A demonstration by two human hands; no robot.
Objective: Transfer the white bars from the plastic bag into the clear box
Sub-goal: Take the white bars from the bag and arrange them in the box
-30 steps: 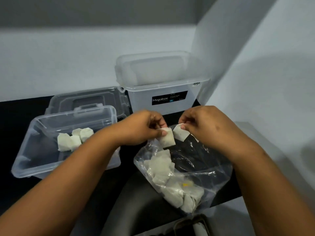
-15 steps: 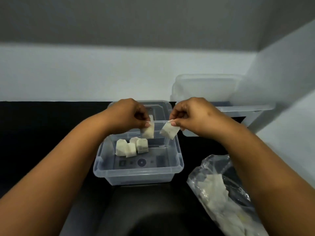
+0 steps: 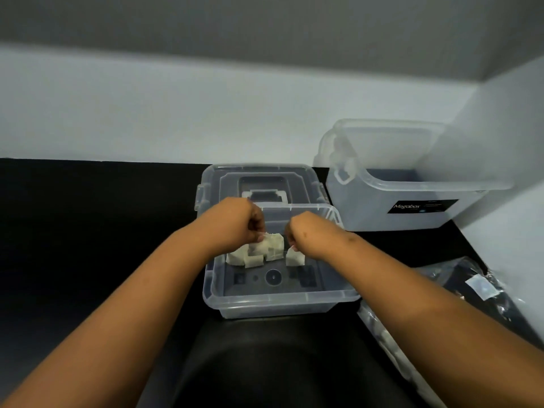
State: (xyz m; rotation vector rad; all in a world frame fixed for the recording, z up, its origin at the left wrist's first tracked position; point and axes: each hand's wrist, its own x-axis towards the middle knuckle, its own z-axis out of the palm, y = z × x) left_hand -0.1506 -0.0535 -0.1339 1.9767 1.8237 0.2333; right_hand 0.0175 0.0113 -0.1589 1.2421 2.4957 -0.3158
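Both hands are reaching into the clear box (image 3: 273,301) at frame centre: the left hand (image 3: 238,222) and the right hand (image 3: 309,234) are each pinching a white bar (image 3: 294,257) beside the pile; the plastic bag (image 3: 471,290) is lying lower right.

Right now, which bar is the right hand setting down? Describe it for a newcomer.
Find the clear box on the black counter, nearest the person. Under the right hand sits one white bar, alone, apart from the cluster of bars to its left.
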